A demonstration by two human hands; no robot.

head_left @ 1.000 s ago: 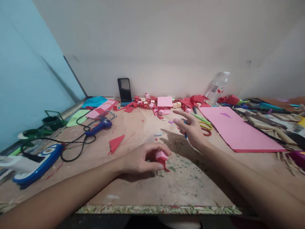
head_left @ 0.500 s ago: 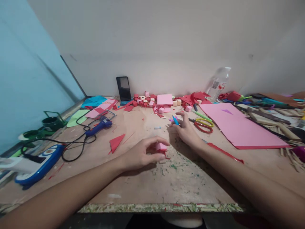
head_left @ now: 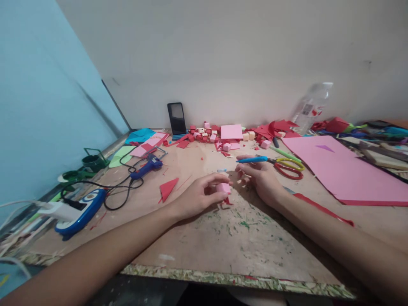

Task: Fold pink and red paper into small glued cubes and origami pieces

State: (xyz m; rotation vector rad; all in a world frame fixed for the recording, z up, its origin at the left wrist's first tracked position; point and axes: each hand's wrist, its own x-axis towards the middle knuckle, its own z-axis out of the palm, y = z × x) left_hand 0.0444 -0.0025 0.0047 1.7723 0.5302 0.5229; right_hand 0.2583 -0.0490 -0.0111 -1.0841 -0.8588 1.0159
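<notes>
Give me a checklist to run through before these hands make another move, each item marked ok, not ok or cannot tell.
1. Pink block steadied between thumb and fingers of the left hand: ok.
2. Blue pen held in the right hand: ok.
3. Pen touching the block: not ok; they are apart.
4. Scissors away from the left hand: ok, they lie beyond the right hand.
5. Red-handled tool well away from the right forearm: not ok, it lies close beside it.
6. Glue gun cool: cannot tell.
</notes>
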